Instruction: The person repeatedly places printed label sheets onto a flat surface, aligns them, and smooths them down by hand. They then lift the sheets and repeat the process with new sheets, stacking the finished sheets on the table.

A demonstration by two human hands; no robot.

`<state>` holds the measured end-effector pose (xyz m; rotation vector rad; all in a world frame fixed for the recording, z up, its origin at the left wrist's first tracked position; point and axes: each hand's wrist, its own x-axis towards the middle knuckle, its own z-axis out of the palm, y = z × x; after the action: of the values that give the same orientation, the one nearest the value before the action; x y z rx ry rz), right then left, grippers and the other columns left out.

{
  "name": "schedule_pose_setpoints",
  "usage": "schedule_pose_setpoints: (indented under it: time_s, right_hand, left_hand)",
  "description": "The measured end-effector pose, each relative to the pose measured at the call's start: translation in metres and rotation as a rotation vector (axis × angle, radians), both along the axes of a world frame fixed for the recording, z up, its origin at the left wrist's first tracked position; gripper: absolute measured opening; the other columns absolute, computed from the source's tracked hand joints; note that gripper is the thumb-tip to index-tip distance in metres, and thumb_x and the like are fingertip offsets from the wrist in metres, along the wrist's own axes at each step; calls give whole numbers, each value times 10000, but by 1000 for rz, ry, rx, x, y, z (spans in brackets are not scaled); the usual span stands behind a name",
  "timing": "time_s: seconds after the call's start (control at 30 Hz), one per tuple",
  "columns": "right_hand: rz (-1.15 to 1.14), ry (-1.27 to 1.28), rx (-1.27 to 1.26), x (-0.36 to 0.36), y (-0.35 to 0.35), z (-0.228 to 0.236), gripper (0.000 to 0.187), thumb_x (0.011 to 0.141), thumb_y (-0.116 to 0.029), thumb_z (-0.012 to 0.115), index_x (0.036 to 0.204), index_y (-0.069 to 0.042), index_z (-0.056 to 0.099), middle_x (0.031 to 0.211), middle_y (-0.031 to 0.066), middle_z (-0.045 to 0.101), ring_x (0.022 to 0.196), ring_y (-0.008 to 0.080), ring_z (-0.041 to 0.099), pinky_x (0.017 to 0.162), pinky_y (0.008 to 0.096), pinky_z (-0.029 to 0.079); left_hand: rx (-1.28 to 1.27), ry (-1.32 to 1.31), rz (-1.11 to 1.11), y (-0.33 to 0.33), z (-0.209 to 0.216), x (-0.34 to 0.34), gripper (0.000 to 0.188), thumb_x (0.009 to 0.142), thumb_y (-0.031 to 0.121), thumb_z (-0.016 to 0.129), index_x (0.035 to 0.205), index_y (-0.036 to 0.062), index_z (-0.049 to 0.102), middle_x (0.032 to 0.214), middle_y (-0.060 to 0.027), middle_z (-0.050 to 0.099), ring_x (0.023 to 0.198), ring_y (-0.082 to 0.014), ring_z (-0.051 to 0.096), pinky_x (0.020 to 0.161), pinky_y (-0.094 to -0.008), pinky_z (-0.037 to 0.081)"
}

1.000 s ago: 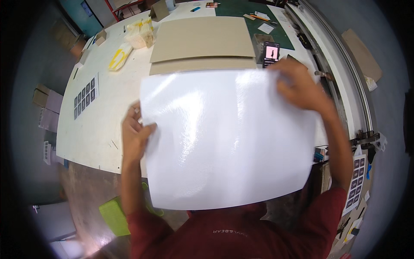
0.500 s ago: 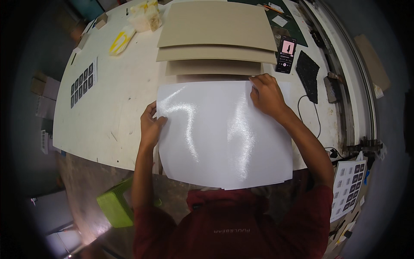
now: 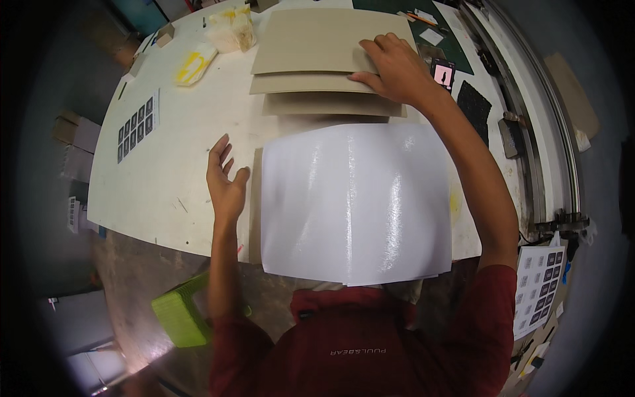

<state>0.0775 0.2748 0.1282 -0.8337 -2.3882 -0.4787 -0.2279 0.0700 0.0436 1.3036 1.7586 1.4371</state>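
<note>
A large glossy white sheet (image 3: 317,205), with a crease or seam down its middle, lies at the table's near edge. A strip of greyish-beige board shows along its left side. Just left of the sheet is my left hand (image 3: 226,182), empty, its fingers apart. Beyond the sheet lie several beige boards (image 3: 311,43), stacked with their front edges stepped. Over the right part of that stack reaches my right hand (image 3: 397,69), fingers and thumb spread, fingertips above the top board and thumb near its front edge. I cannot tell whether it touches the boards.
A phone (image 3: 442,74) and a black textured piece (image 3: 475,109) lie right of the boards, near a metal rail (image 3: 559,119). Far left are a printed sheet (image 3: 139,126), a yellow-smeared packet (image 3: 196,64) and a plastic tub (image 3: 231,33). A green crate (image 3: 178,311) stands below the table.
My right hand has left the white sheet's far edge and moved away from me over the boards. My left hand has let go of the sheet's left edge and opened beside it.
</note>
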Motion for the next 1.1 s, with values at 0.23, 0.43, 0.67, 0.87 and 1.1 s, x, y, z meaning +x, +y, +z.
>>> schedule_pose_setpoints:
  time_s: [0.23, 0.43, 0.67, 0.87, 1.1]
  right_hand:
    - [-16, 124, 313, 55, -48, 53, 454, 761, 11, 654, 1208, -70, 640, 1074, 162, 645, 923, 298, 659, 714, 362, 553]
    - [-343, 1055, -103, 177, -189, 74, 301, 1028, -155, 574, 1231, 65, 608, 1108, 111, 688, 978, 135, 633, 881, 251, 491]
    - [-415, 1266, -856, 192, -259, -36, 441, 992, -98, 599, 1383, 76, 495, 1107, 138, 706, 993, 139, 657, 907, 267, 498]
    - [-449, 1143, -1096, 146, -246, -76, 409, 988, -75, 585, 1369, 63, 531, 953, 79, 721, 854, 61, 608, 807, 217, 459]
    - [-527, 1025, -1138, 143, -237, -86, 398, 991, -78, 578, 1365, 54, 542, 852, 52, 712, 740, 35, 569, 725, 195, 438]
  left_hand:
    - [99, 158, -144, -10, 8, 40, 563, 780, -9, 639, 1333, 10, 539, 1356, -140, 571, 1303, -266, 509, 1088, -419, 393]
    - [175, 232, -352, 12, -5, 87, 405, 798, 8, 682, 1199, 41, 635, 1195, -122, 651, 1129, -262, 599, 967, -383, 453]
    - [178, 348, -496, 39, -24, 111, 271, 879, 3, 586, 1144, 17, 639, 1078, -137, 643, 947, -304, 572, 849, -394, 471]
    - [152, 492, -540, 44, -20, 117, 282, 955, 96, 548, 1201, -34, 591, 1077, -173, 630, 997, -341, 544, 926, -425, 436]
    - [140, 530, -556, 45, -28, 118, 331, 955, 114, 551, 1254, -24, 584, 1098, -162, 594, 1002, -332, 522, 924, -423, 425]
